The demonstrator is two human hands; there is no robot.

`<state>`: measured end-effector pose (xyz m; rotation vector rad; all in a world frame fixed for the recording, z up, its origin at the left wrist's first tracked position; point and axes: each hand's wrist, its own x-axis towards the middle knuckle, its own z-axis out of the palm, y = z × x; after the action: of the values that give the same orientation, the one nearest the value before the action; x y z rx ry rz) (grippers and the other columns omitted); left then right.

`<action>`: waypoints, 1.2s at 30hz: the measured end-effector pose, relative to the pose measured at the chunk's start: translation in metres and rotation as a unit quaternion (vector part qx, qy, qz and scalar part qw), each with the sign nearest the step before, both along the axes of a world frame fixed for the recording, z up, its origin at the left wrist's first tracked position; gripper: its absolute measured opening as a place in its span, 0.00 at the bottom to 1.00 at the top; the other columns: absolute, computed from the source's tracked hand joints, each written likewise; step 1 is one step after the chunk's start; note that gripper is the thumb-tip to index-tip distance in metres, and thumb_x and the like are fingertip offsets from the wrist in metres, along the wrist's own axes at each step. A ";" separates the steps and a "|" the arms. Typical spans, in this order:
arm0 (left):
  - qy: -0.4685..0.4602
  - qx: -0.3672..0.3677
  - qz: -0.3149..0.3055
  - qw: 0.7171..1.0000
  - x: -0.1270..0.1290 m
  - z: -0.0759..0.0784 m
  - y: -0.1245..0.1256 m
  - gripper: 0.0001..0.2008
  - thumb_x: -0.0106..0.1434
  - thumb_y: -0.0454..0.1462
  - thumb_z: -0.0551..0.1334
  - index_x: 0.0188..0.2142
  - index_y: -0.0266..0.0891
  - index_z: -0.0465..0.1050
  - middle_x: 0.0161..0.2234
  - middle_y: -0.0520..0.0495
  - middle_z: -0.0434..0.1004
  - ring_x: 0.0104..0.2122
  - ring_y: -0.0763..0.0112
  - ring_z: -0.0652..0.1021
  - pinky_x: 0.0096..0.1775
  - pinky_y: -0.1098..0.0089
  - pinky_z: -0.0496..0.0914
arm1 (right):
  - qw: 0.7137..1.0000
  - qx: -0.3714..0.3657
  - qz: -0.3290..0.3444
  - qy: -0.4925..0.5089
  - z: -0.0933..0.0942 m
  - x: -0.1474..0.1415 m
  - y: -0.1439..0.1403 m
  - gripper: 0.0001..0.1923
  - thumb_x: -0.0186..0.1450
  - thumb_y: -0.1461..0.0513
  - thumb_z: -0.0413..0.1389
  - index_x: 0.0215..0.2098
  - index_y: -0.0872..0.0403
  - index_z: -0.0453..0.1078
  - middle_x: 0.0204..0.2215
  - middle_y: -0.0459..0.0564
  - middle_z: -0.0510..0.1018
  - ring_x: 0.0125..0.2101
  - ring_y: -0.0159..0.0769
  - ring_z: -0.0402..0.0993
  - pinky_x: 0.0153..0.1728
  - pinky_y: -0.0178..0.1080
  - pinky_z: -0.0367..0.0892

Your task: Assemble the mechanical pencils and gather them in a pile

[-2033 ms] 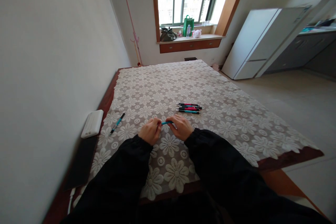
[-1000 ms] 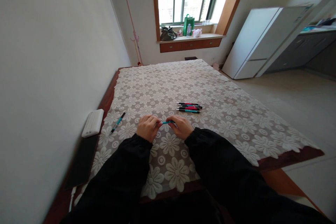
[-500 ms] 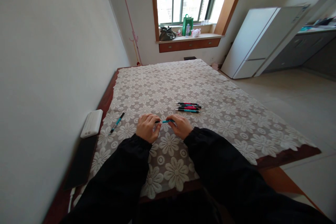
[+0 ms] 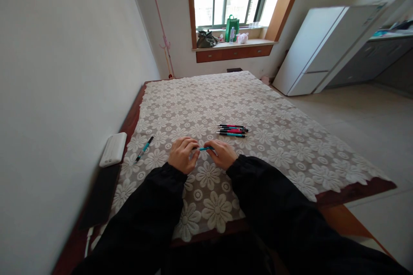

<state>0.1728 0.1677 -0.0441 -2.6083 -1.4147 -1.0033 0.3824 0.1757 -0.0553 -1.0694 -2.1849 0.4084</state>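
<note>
At six o'clock on the counter (image 4: 290, 137), my left hand (image 4: 181, 154) and right hand (image 4: 222, 154) each pinch one end of a teal pen (image 4: 205, 148). Since a second ago I see almost no shift; the grip holds. Four pens (image 4: 232, 131) lie at one o'clock.

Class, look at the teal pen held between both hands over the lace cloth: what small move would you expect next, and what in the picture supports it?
Probably a small twist or pull of the teal pen: the left hand and right hand each pinch one end, holding it level just above the lace cloth, apart from the row of pens.
</note>
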 end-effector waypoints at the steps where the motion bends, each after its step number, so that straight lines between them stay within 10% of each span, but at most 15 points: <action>1: -0.002 0.000 0.011 1.000 0.000 0.000 0.000 0.07 0.62 0.38 0.62 0.40 0.43 0.75 0.46 0.46 0.79 0.54 0.57 0.72 0.56 0.53 0.64 | 1.000 0.000 -0.005 0.002 0.000 0.000 0.000 0.07 0.67 0.66 0.54 0.44 0.52 0.69 0.38 0.49 0.78 0.40 0.38 0.74 0.42 0.38 0.66; 36: -0.007 0.000 0.000 1.000 -0.007 -0.011 0.008 0.06 0.66 0.38 0.60 0.35 0.44 0.77 0.41 0.47 0.81 0.50 0.59 0.74 0.53 0.55 0.67 | 0.998 0.013 0.005 -0.053 -0.005 0.002 0.006 0.06 0.69 0.66 0.55 0.44 0.52 0.69 0.37 0.49 0.80 0.38 0.37 0.75 0.41 0.38 0.61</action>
<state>0.1656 0.1753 -0.0547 -2.6066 -1.4188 -1.0244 0.3842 0.1818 -0.0605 -1.0885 -2.2841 0.3328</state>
